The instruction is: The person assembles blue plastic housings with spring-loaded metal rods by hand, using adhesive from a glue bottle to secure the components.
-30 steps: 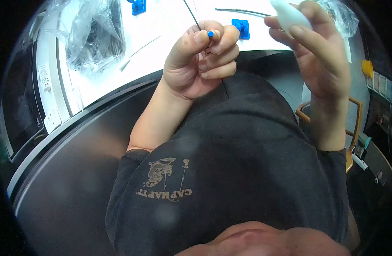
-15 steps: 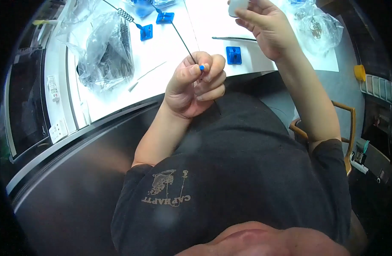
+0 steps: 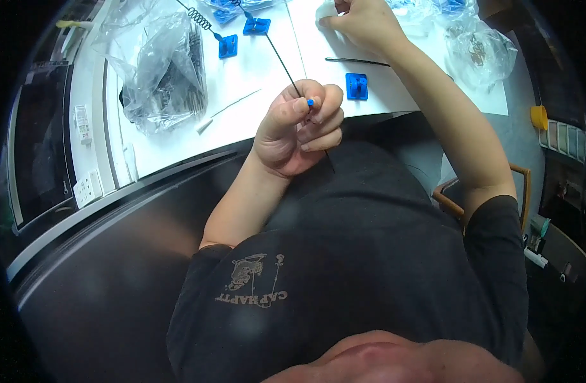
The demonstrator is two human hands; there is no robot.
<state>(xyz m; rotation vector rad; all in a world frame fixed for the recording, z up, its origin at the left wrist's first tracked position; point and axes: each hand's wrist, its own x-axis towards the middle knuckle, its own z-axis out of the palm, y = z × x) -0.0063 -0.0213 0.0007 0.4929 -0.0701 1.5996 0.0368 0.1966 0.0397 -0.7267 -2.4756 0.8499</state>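
Observation:
My left hand [image 3: 297, 127] is closed around a thin black rod [image 3: 283, 64] in front of my body. A tiny blue piece [image 3: 310, 103] shows between its thumb and forefinger. The rod runs up toward a blue square clip base [image 3: 256, 27]; whether they are joined I cannot tell. At the top edge, my right hand [image 3: 364, 27] grips a small white container [image 3: 325, 11], partly cut off by the frame. Below that hand lie a black rod [image 3: 357, 61] and another blue clip base [image 3: 357, 87]. A black coil spring [image 3: 199, 18] leads to a third blue base [image 3: 227, 46].
A clear plastic bag with dark parts [image 3: 165, 83] lies on the left of the white table [image 3: 242, 118]. A thin white stick [image 3: 205, 124] lies near the front edge. More clear bags [image 3: 481, 57] are at the right. A wooden chair [image 3: 447, 198] stands at the right.
My right hand has moved up and left with the white container, toward the table's far side. My left hand keeps its hold on the rod. The whole view has shifted slightly.

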